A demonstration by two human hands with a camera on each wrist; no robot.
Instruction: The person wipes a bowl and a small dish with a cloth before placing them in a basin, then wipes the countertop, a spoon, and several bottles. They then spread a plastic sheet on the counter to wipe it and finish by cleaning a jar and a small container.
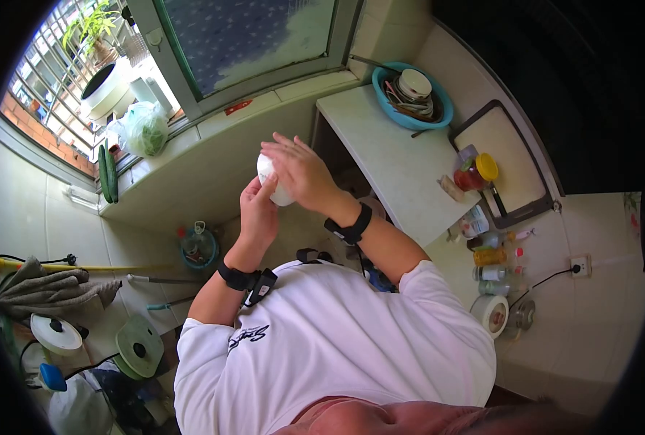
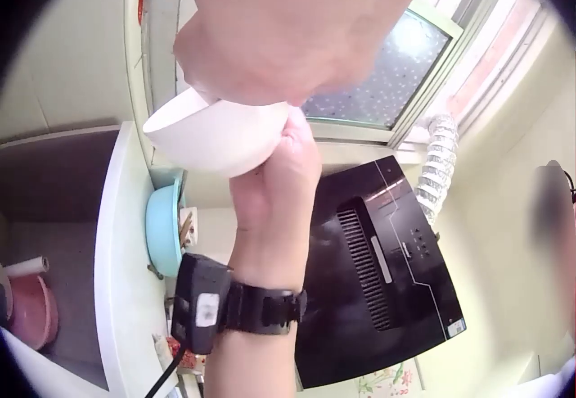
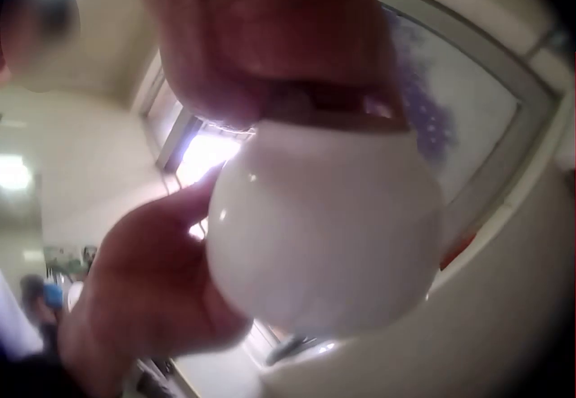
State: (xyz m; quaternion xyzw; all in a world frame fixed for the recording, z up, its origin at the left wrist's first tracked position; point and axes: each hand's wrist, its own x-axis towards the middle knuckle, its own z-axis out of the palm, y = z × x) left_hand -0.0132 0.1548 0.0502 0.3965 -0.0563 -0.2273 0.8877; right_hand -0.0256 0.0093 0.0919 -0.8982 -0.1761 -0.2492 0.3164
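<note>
A white bowl (image 1: 266,170) is held up in front of the chest, tilted on its side. My left hand (image 1: 259,212) grips it, the thumb on its surface; in the right wrist view the same left hand (image 3: 157,281) lies along the side of the bowl (image 3: 324,227). Across the bowl's other side lies my right hand (image 1: 306,174), its fingers extended and touching it. The left wrist view has the bowl (image 2: 216,137) between the near left hand (image 2: 279,38) and the strapped right hand (image 2: 274,177). Some fingertips are hidden.
A blue basin (image 1: 446,109) of dishes stands on the white counter (image 1: 402,170), near a yellow-lidded jar (image 1: 486,167) and a cutting board (image 1: 507,138). Bottles line the wall. Cucumbers (image 1: 108,174) and a bagged vegetable (image 1: 146,130) lie by the window.
</note>
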